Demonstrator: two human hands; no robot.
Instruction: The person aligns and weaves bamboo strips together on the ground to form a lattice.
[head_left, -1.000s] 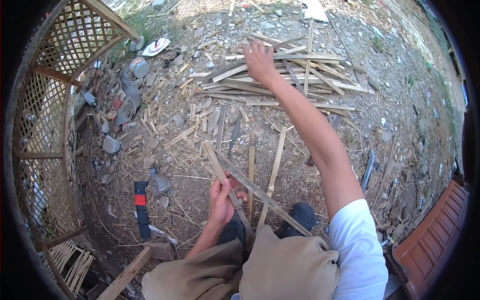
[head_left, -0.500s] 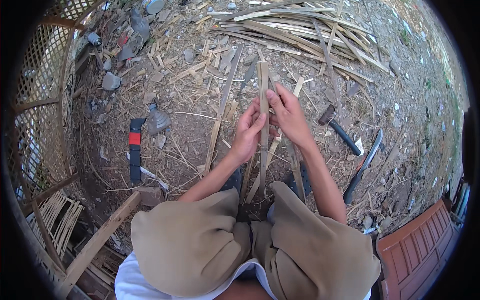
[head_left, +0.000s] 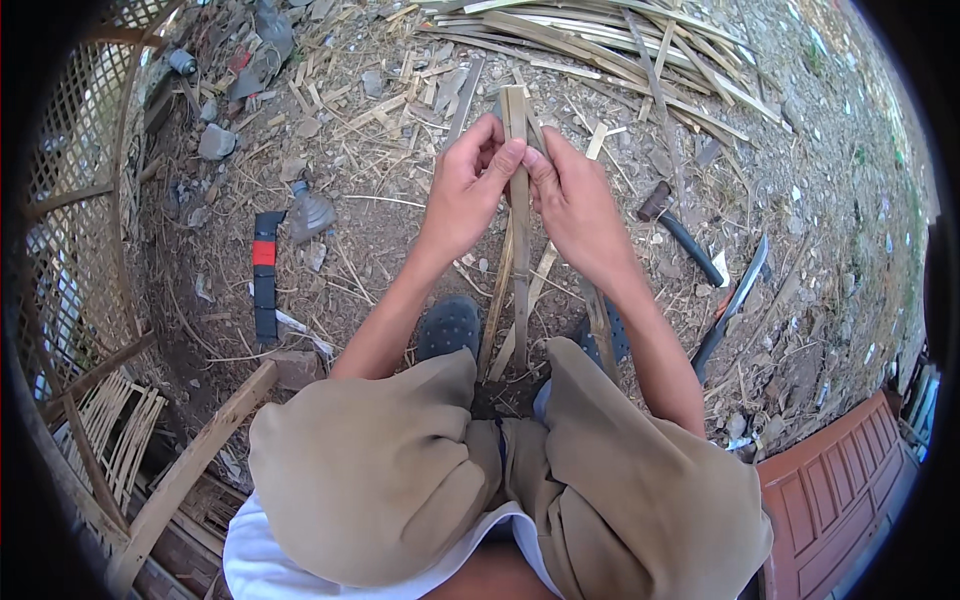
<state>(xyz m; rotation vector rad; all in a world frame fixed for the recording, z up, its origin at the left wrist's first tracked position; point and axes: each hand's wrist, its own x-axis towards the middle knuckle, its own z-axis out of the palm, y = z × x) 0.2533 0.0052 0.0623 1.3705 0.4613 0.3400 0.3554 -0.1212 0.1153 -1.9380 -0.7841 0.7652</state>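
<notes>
You had a pile of wooden slats (head_left: 575,48) ahead, narrow wooden strips (head_left: 520,220) before you, a machete (head_left: 728,313) and a hammer (head_left: 688,243) to your right, and the fingers of your left hand (head_left: 468,190) and right hand (head_left: 580,205) gripping those strips.

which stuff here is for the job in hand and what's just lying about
For the job:
wood strips, held by left hand and right hand
strip pile, likely
hammer and knife, perhaps; neither is touched

Apparently just lying about:
bottle
stone
brown panel
</notes>
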